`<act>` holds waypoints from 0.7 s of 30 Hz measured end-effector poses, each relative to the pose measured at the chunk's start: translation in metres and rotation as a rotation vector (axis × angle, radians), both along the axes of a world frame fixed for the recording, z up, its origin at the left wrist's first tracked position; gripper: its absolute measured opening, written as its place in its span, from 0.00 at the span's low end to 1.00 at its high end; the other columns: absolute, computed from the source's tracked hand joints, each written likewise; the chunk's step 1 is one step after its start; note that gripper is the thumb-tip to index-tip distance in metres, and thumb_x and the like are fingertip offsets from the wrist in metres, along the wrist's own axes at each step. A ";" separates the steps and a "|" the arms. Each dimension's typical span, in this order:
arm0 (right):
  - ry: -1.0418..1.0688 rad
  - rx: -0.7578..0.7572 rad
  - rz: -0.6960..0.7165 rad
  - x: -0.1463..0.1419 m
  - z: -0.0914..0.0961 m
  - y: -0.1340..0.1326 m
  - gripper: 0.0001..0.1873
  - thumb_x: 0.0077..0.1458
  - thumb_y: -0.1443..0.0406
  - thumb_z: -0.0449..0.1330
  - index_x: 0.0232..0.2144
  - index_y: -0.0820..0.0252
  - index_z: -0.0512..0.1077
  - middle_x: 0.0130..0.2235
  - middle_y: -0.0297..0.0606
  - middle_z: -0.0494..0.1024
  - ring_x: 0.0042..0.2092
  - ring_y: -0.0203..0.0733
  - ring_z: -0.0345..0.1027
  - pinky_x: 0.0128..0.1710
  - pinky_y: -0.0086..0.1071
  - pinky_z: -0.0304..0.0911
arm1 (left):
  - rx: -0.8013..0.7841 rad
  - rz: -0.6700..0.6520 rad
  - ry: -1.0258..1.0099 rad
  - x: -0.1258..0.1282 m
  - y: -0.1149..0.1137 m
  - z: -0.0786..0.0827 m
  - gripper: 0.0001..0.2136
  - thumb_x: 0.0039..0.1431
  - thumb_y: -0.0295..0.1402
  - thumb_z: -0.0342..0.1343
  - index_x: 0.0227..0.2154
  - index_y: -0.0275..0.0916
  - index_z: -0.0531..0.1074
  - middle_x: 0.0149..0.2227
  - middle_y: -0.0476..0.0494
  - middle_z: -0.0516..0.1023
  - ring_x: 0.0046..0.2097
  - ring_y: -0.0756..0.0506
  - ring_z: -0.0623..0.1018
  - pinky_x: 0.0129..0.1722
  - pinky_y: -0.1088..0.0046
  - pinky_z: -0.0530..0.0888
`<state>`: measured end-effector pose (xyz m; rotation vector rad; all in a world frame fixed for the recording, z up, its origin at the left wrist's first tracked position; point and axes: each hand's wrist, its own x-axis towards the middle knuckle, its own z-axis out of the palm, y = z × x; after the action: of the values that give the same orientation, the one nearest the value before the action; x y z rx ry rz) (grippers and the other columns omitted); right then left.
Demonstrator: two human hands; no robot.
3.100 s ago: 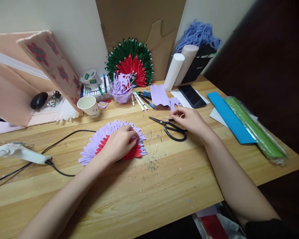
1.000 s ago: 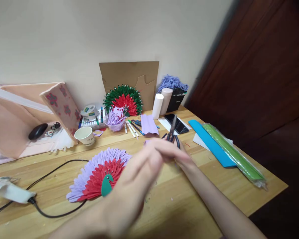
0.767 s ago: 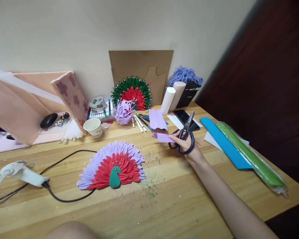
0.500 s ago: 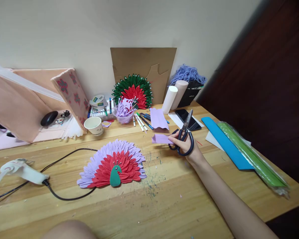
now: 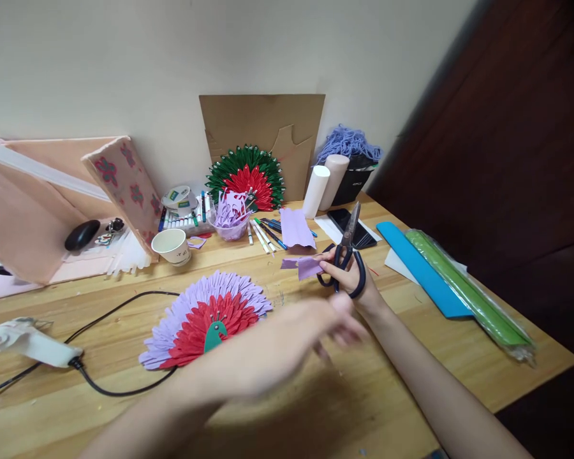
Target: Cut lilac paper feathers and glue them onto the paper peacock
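Observation:
My right hand (image 5: pixel 356 280) is closed around black-handled scissors (image 5: pixel 349 236), blades pointing up, and also pinches a folded strip of purple crepe paper (image 5: pixel 307 266) that sticks out to the left. My left hand (image 5: pixel 332 322), smeared by motion, is just below and left of the scissors; its fingers are too blurred to read. Partly behind my left forearm lies a paper peacock (image 5: pixel 205 319) with purple and red feathers and a green body. A larger purple paper sheet (image 5: pixel 297 229) lies beyond my right hand.
A white glue gun (image 5: pixel 38 342) with a black cord lies at left. Behind are a paper cup (image 5: pixel 172 247), a bowl of purple scraps (image 5: pixel 230 220), markers (image 5: pixel 265 236), a green-and-red peacock (image 5: pixel 246 178) and a phone (image 5: pixel 349 227). Blue sheet (image 5: pixel 423 271) and wrapped green roll (image 5: pixel 466 293) lie right.
My left hand and forearm have come in from the lower left towards my right hand. The purple strip in my right hand now shows separated flaps. The view has shifted slightly right.

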<state>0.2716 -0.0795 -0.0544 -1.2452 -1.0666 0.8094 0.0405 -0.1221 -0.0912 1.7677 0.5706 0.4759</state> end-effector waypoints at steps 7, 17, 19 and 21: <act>0.019 0.037 0.055 0.006 0.001 -0.001 0.10 0.44 0.63 0.62 0.27 0.57 0.63 0.30 0.33 0.73 0.31 0.37 0.68 0.33 0.31 0.64 | -0.699 0.416 -0.060 0.067 0.088 0.080 0.23 0.53 0.48 0.52 0.42 0.32 0.72 0.46 0.33 0.74 0.47 0.41 0.73 0.43 0.66 0.72; -0.132 -0.095 0.252 0.000 0.011 -0.009 0.07 0.43 0.67 0.58 0.28 0.60 0.64 0.29 0.32 0.69 0.28 0.32 0.63 0.29 0.28 0.61 | -0.597 0.373 -0.159 0.057 0.097 0.069 0.28 0.36 0.29 0.68 0.44 0.32 0.68 0.35 0.39 0.78 0.33 0.48 0.77 0.38 0.70 0.72; -0.160 -0.095 0.239 -0.003 0.011 -0.010 0.07 0.44 0.67 0.58 0.29 0.61 0.65 0.30 0.33 0.68 0.29 0.33 0.63 0.30 0.28 0.61 | -0.500 0.479 -0.237 0.058 0.099 0.067 0.26 0.37 0.30 0.68 0.42 0.32 0.68 0.36 0.39 0.78 0.34 0.49 0.77 0.38 0.72 0.71; -0.156 -0.091 0.221 -0.006 0.009 -0.010 0.07 0.44 0.66 0.59 0.29 0.61 0.66 0.30 0.33 0.69 0.31 0.33 0.64 0.33 0.29 0.62 | -0.472 0.599 -0.281 0.060 0.097 0.067 0.26 0.38 0.34 0.67 0.43 0.32 0.67 0.35 0.41 0.77 0.34 0.49 0.76 0.35 0.75 0.70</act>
<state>0.2659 -0.0895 -0.0452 -1.2979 -1.3225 0.9488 0.1001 -0.0248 -0.0237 1.0404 0.9259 0.9029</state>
